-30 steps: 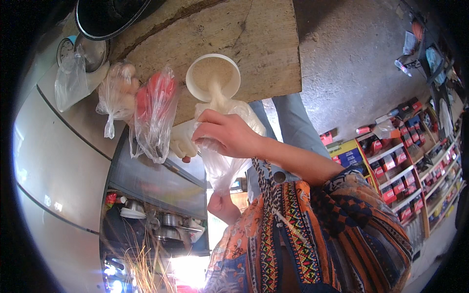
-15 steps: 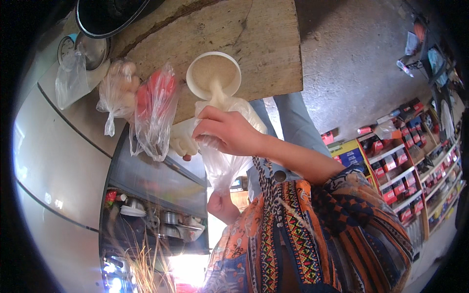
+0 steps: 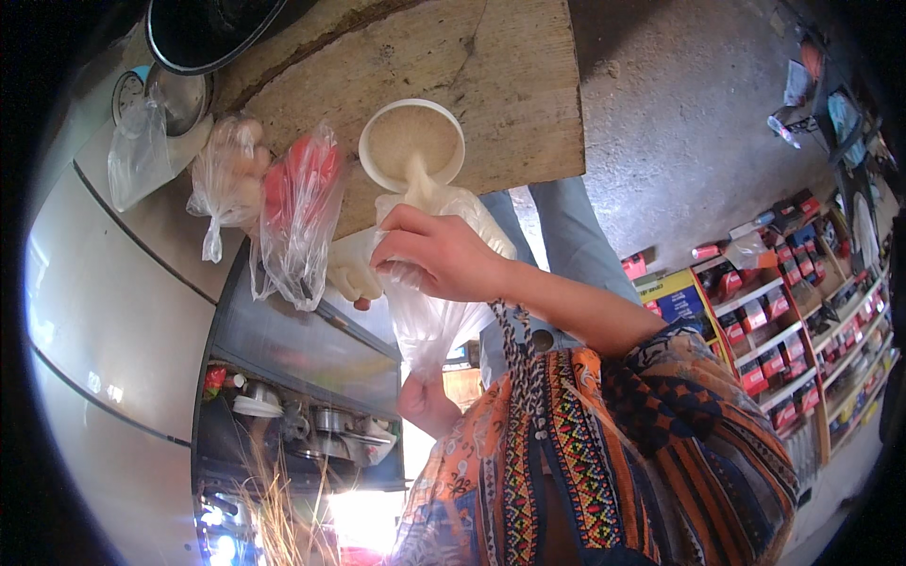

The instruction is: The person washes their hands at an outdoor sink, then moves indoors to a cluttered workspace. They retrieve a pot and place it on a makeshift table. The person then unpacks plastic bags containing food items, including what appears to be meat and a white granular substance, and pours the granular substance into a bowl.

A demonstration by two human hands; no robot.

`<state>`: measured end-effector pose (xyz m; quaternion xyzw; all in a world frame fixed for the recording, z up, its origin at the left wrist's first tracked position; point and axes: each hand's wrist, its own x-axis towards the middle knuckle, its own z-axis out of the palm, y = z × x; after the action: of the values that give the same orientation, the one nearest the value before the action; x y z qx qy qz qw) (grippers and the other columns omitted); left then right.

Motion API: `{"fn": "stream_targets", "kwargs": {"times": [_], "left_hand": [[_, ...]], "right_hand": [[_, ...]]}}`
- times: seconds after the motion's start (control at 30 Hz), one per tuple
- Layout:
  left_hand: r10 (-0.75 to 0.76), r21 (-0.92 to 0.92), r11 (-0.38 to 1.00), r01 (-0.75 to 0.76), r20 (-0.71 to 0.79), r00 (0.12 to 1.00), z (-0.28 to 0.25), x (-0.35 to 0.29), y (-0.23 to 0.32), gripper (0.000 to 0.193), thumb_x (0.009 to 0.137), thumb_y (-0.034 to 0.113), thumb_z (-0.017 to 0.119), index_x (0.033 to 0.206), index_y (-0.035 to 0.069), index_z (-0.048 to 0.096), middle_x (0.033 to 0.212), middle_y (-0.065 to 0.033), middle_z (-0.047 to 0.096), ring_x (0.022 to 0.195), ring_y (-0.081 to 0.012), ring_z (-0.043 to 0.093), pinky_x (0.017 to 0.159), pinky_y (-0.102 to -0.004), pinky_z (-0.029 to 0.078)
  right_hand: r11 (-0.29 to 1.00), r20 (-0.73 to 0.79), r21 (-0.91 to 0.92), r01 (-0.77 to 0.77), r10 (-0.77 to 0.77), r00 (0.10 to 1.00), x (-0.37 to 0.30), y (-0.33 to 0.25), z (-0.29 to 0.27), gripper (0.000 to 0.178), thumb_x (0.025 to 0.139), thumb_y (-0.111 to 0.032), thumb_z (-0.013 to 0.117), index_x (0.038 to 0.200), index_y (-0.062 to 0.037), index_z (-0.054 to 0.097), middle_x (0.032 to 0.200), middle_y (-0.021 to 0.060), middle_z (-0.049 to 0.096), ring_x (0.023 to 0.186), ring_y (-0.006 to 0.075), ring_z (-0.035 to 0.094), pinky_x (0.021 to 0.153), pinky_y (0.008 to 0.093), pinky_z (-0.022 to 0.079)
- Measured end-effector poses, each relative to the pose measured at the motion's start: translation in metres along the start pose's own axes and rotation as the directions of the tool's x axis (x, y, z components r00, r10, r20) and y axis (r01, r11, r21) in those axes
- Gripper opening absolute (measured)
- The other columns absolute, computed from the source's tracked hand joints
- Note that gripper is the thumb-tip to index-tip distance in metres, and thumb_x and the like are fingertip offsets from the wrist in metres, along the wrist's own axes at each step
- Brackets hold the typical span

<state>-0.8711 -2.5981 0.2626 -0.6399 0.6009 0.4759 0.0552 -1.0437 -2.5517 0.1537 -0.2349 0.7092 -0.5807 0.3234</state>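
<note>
A clear plastic bag (image 3: 425, 321) of pale, fine grains is tipped over a round white tub (image 3: 366, 160) near the wooden board's front edge. Grains (image 3: 415, 170) run from the bag's mouth onto the heap inside the tub. My right hand (image 3: 448, 255) is closed around the bag just behind its mouth. Lower down, my left hand (image 3: 427, 401) grips the gathered tail of the bag, its fingers partly hidden. Left of the tub lie a knotted bag of eggs (image 3: 236, 165) and a clear bag with something red inside (image 3: 307, 179).
The worn wooden board (image 3: 519, 94) carries a dark pan (image 3: 212, 42) at its far left. A dial scale (image 3: 132, 94) stands near a white cabinet (image 3: 123, 283). Pots (image 3: 330, 420) fill a shelf below. Shelves of red packets (image 3: 755, 330) line the right, beyond the floor.
More grains have run from the bag, and the heap fills more of the tub. Both hands stay almost in place, the left shifting up very slightly.
</note>
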Motion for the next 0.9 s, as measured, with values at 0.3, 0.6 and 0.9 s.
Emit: {"fn": "stream_targets", "kwargs": {"times": [0.3,0.6,0.9], "left_hand": [[0.012,-0.04,0.999,-0.013,-0.007,1.0,0.001,-0.004,0.0,0.019,0.08,0.002,0.058,0.097,-0.005,0.065,0.078,-0.0038,0.064,0.074,-0.0088,0.053,0.066,-0.0241,0.042],[0.023,0.012,1.0,-0.022,-0.012,1.0,0.001,-0.01,-0.002,0.018,0.08,0.002,0.058,0.095,-0.006,0.066,0.074,-0.0038,0.063,0.071,-0.0088,0.051,0.062,-0.0251,0.041],[-0.031,-0.014,0.999,0.031,0.026,0.999,-0.001,-0.014,-0.038,0.009,0.076,0.002,0.062,0.079,-0.006,0.066,0.063,-0.0022,0.059,0.06,-0.007,0.047,0.053,-0.0237,0.037]], "right_hand": [[1.0,0.004,0.006,0.013,-0.013,1.0,0.0,-0.001,0.0,0.021,0.073,-0.01,0.066,0.091,-0.0142,0.056,0.094,0.0052,0.051,0.077,0.0269,0.058,0.061,0.0359,0.048],[1.0,0.02,0.003,0.004,-0.004,1.0,-0.005,-0.003,0.005,0.02,0.074,-0.011,0.067,0.09,-0.0142,0.057,0.094,0.005,0.051,0.078,0.0261,0.058,0.061,0.035,0.048],[0.999,0.097,0.022,-0.039,0.037,0.995,-0.018,-0.011,0.014,0.016,0.074,-0.011,0.067,0.087,-0.0132,0.057,0.091,0.0049,0.051,0.075,0.0265,0.057,0.06,0.0345,0.047]]}}
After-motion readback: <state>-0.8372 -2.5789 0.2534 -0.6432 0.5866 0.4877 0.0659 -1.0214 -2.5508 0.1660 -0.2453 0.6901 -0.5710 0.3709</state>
